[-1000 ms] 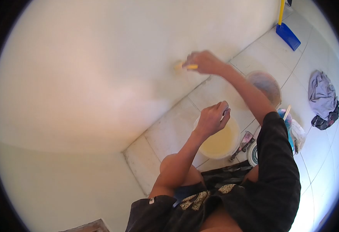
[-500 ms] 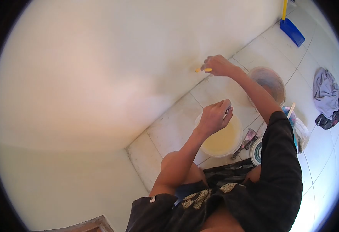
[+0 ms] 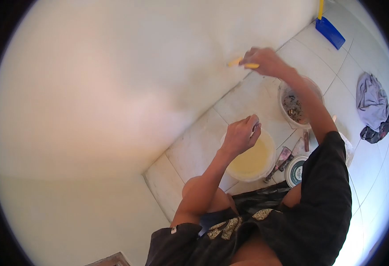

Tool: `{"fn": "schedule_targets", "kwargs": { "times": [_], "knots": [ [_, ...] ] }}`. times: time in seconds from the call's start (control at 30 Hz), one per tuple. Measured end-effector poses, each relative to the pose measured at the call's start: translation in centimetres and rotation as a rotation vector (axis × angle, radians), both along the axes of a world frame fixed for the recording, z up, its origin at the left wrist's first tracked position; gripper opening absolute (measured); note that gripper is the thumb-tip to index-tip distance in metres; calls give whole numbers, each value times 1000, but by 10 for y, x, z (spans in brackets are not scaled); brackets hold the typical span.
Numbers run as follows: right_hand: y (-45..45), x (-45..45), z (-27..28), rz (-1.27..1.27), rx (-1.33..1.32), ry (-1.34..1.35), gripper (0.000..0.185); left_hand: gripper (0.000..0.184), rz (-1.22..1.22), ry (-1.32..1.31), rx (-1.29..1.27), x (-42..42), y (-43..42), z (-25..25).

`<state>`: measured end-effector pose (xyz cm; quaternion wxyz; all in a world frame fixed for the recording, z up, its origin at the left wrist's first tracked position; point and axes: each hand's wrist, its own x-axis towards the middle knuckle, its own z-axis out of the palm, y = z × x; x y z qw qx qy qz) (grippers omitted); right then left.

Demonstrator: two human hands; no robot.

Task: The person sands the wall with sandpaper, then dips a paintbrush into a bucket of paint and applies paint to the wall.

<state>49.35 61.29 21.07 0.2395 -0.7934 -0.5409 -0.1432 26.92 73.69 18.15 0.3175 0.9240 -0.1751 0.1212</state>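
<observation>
My right hand [image 3: 261,61] is closed around a slim tool with a yellow handle [image 3: 252,66]. Its other yellow end [image 3: 234,61] points at the pale wall [image 3: 128,71], close to the wall's foot. Motion blurs the tool, and I cannot tell its kind or whether it touches the wall. Over a white bucket [image 3: 250,178] of pale yellow liquid [image 3: 249,162], my left hand [image 3: 241,135] is curled shut. What its fingers hold, if anything, I cannot make out.
A second bucket [image 3: 285,99] with dark debris stands under my right forearm. Stained scrapers [image 3: 283,158] and a round labelled lid [image 3: 295,170] lie beside my knees. Farther right are a grey cloth [image 3: 371,102], a black bag [image 3: 375,133] and a blue dustpan [image 3: 330,33].
My right hand has moved up and to the right with the yellow-handled tool, uncovering more of the debris bucket. My left hand stays over the liquid, nearly unmoved.
</observation>
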Motion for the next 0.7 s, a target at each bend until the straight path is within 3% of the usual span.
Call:
{"fn": "schedule_targets", "kwargs": {
  "times": [0.07,0.2,0.3,0.37,0.47,0.57,0.7],
  "knots": [
    [15,8,-27,11,-178,-8,17,13,-3,9,18,-1,-2,1],
    [43,34,-37,20,-257,-105,18,14,-3,1,-6,2,0,-4],
    [46,50,-14,-22,-145,-187,18,14,9,-3,1,1,2,-3],
    [24,41,33,12,-6,-168,18,14,9,-12,-6,0,2,-3],
    [-10,8,58,-179,46,-205,18,14,20,-11,-27,-2,3,-2],
    [-21,12,7,-66,-55,-65,18,14,24,-6,-2,-2,3,-4],
    [7,37,-60,30,-185,-70,17,14,8,-2,8,0,1,-3]
  ]
}}
